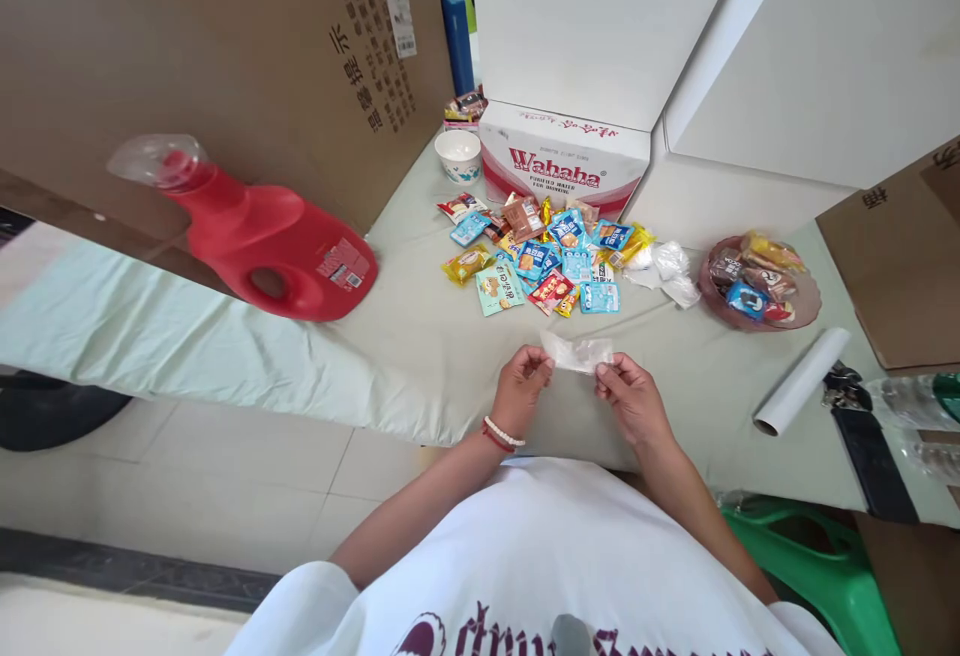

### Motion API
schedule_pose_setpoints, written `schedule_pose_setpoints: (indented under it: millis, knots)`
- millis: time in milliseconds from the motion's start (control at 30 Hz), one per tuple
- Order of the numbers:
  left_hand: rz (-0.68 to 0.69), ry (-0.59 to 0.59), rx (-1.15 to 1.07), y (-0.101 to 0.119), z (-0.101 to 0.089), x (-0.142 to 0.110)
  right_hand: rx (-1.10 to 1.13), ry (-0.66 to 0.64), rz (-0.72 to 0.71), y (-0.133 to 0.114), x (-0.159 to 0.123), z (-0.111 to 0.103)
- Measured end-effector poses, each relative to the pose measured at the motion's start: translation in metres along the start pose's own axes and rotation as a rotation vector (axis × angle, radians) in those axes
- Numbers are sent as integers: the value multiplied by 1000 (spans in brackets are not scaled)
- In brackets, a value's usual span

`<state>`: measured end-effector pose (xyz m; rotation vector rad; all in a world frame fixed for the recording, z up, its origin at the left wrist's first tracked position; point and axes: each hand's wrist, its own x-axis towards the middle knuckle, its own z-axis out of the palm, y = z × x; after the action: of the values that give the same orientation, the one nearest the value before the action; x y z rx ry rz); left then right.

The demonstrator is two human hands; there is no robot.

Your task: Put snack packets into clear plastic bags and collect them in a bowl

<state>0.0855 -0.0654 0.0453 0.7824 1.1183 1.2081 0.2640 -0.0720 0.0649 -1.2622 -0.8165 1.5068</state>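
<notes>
Left hand (520,394), with a white beaded bracelet (504,434) and a red cord (498,439) circling the wrist, is pinching one end of a translucent whitish plastic piece (577,353) between thumb and fingers, the rest curling inward. Right hand (636,401), bare-wristed, is gripping the opposite end likewise, nearly closed. The plastic piece is spanning the gap between them, over the pale tablecloth (420,356), on the wearer's side of the heaped snack packets (536,261).

Light falls soft and even; edges look stretched.
</notes>
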Motion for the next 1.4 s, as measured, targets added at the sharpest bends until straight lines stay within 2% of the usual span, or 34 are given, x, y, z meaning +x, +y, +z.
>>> schedule_pose_setpoints:
  millis: [100,200,300,367,400,433,500,533,567,633,700,767,867,933,1000,1100,1200,1333,1400]
  knots:
    - [-190,44,-310,0,-8,2,130,9,40,0,-1,5]
    - [-281,54,-515,3,-14,4,196,6,84,3,-3,12]
    - [-287,68,-590,8,-20,8,102,-46,189,10,-5,14]
    - [-271,63,-556,12,-23,10,-74,-80,244,14,-6,11]
    - [-254,60,-517,14,-24,10,-190,-38,210,14,-7,8]
    - [-233,60,-471,15,-24,10,-314,57,118,12,-8,5]
    - [-185,64,-376,17,-24,10,-530,322,-195,5,-8,1]
    - [-166,63,-335,17,-23,9,-611,400,-355,0,-8,1]
    - [-154,57,-299,17,-21,8,-682,390,-478,-5,-7,3]
    - [-141,26,-239,17,-18,6,-795,158,-583,-12,-4,12]
    - [-125,-2,-190,15,-17,6,-835,-94,-536,-12,0,25]
    - [-116,-15,-158,13,-18,6,-738,-173,-404,-7,4,34]
    - [-132,-25,-145,10,-24,7,-455,-179,-131,3,7,38]
    - [-155,-15,-155,9,-29,7,-311,-173,-8,6,8,35]
    - [-179,25,-177,8,-33,7,-224,-133,37,8,8,32]
    - [-201,51,-191,9,-41,7,-184,-29,14,6,10,25]
    - [-227,-48,-159,17,-50,7,-259,1,9,-4,12,11]
    - [-283,-275,-6,33,-63,7,-429,-225,100,-34,18,-14]
    - [-278,-379,97,39,-68,7,-484,-292,89,-50,25,-25]
